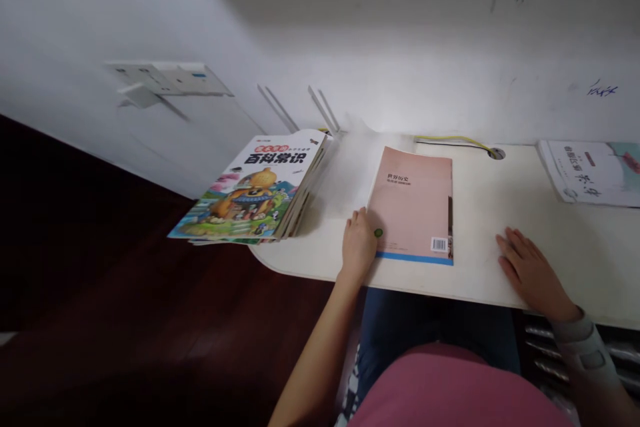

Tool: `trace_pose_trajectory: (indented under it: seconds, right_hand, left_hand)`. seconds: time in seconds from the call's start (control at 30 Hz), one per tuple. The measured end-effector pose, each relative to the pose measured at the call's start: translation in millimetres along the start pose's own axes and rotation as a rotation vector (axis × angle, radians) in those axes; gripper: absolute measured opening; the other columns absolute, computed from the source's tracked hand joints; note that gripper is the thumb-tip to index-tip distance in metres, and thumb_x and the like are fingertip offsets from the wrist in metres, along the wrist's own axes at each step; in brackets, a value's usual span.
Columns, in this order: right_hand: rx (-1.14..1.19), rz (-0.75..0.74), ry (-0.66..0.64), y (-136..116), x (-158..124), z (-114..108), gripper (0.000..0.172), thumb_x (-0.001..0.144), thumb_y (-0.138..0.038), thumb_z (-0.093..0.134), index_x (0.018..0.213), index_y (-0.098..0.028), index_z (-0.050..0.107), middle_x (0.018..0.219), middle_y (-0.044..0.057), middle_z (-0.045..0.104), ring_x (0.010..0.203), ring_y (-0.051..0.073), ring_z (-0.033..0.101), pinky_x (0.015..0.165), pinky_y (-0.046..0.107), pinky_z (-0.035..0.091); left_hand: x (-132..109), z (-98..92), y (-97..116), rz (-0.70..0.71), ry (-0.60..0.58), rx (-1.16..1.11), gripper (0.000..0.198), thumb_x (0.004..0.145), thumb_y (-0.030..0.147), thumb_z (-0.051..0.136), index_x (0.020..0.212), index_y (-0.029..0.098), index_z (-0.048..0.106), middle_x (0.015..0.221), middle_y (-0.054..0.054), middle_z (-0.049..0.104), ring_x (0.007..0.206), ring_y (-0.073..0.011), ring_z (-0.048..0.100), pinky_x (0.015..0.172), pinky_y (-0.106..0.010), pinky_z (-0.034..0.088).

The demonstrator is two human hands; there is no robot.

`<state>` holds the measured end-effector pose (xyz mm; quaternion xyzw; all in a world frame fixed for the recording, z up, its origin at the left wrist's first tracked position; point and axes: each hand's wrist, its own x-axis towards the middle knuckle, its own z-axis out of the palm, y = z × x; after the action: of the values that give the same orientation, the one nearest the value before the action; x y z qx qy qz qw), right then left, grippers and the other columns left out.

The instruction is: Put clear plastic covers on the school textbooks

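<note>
A pink book (413, 207) with a blue strip along its lower edge lies back cover up on the white desk, its barcode at the lower right. From its left side a clear plastic sheet (340, 177) spreads across the desk toward a stack of books. My left hand (360, 247) is at the pink book's lower left edge, fingers curled and closed on that edge; the fingertips are partly hidden. To the right of the book, my right hand (533, 270) lies open on the desk, fingers stretched out and holding nothing.
A stack of colourful books (255, 190) overhangs the desk's left end. Another book (595, 172) lies at the far right. A yellow cable (460, 140) runs along the wall to a desk hole. A wall socket (170, 79) holds a white plug.
</note>
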<state>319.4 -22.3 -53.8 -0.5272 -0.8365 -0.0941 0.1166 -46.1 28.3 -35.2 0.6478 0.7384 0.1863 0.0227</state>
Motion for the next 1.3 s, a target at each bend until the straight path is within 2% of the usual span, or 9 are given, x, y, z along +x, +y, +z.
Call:
trace_pose_trajectory:
  seconds: [0.17,0.37,0.53,0.63,0.8,0.93,1.1,1.2,1.3]
  right_hand:
    - [-0.025,0.027,0.02,-12,8,-11,0.042,0.094,-0.028,0.035,0.13,-0.01,0.048,0.142,0.021,0.041,0.133,0.03,0.035,0.104,0.048,0.035]
    - [0.11,-0.181,-0.051,-60,33,-24,0.047,0.095,-0.036,0.036,0.138,-0.018,0.041,0.147,0.015,0.036,0.138,0.027,0.026,0.107,0.047,0.031]
    - [0.175,-0.205,-0.062,-90,40,-16,0.051,0.09,-0.042,0.046,0.135,-0.017,0.045,0.146,0.018,0.036,0.137,0.032,0.027,0.105,0.048,0.035]
    - [0.194,-0.197,-0.056,-93,38,-11,0.053,0.09,-0.044,0.046,0.135,-0.016,0.044,0.147,0.018,0.034,0.138,0.032,0.024,0.105,0.049,0.036]
    - [0.202,-0.192,-0.045,-92,37,-11,0.053,0.091,-0.045,0.044,0.136,-0.018,0.044,0.147,0.017,0.034,0.139,0.032,0.022,0.104,0.05,0.036]
    - [0.188,-0.188,-0.055,-95,38,-13,0.051,0.09,-0.042,0.046,0.134,-0.014,0.047,0.146,0.019,0.035,0.138,0.033,0.023,0.106,0.049,0.033]
    - [0.173,-0.181,-0.06,-96,39,-13,0.051,0.09,-0.039,0.048,0.134,-0.013,0.047,0.145,0.022,0.036,0.137,0.034,0.025,0.107,0.049,0.032]
    - [0.206,-0.171,-0.054,-98,40,-15,0.051,0.09,-0.039,0.047,0.135,-0.014,0.046,0.145,0.02,0.035,0.138,0.033,0.025,0.106,0.05,0.032]
    - [0.294,-0.139,-0.003,-95,39,-19,0.049,0.092,-0.039,0.043,0.136,-0.017,0.044,0.147,0.017,0.034,0.138,0.03,0.024,0.106,0.051,0.033]
  left_hand:
    - [2,3.5,-2,-0.004,-0.005,-0.064,0.039,0.091,0.019,0.033,0.125,0.008,0.048,0.135,-0.021,0.049,0.13,-0.03,0.042,0.104,-0.049,0.036]
    - [2,-1.6,-2,0.038,0.032,-0.01,0.037,0.091,0.024,0.04,0.125,0.012,0.052,0.139,-0.02,0.045,0.129,-0.0307,0.042,0.101,-0.05,0.039]
    - [-9,-10.0,10,0.03,0.028,0.119,0.045,0.092,0.042,0.039,0.125,0.014,0.054,0.144,-0.018,0.038,0.134,-0.0365,0.032,0.103,-0.056,0.032]
    - [-16,-11.3,19,0.041,0.009,0.158,0.052,0.091,0.046,0.039,0.128,0.011,0.051,0.146,-0.02,0.035,0.136,-0.0389,0.026,0.104,-0.061,0.026]
    - [-18,-9.4,26,0.063,-0.114,0.08,0.054,0.091,0.046,0.038,0.132,0.011,0.047,0.146,-0.019,0.034,0.137,-0.0367,0.027,0.103,-0.058,0.032]
    - [-18,-6.2,28,0.086,-0.095,0.164,0.058,0.09,0.049,0.039,0.131,0.009,0.047,0.149,-0.02,0.029,0.139,-0.0393,0.018,0.104,-0.064,0.023]
    - [-21,-1.7,37,0.115,-0.13,0.166,0.048,0.095,0.035,0.029,0.131,0.009,0.047,0.145,-0.016,0.037,0.138,-0.0351,0.023,0.106,-0.064,0.022]
    - [-23,-5.7,50,0.134,-0.126,0.143,0.044,0.094,0.024,0.028,0.131,0.011,0.048,0.144,-0.015,0.04,0.138,-0.0371,0.021,0.104,-0.07,0.016]
    - [-23,-20.4,73,0.176,-0.167,-0.064,0.044,0.094,0.025,0.031,0.134,0.014,0.045,0.147,-0.014,0.035,0.138,-0.0364,0.022,0.104,-0.067,0.023]
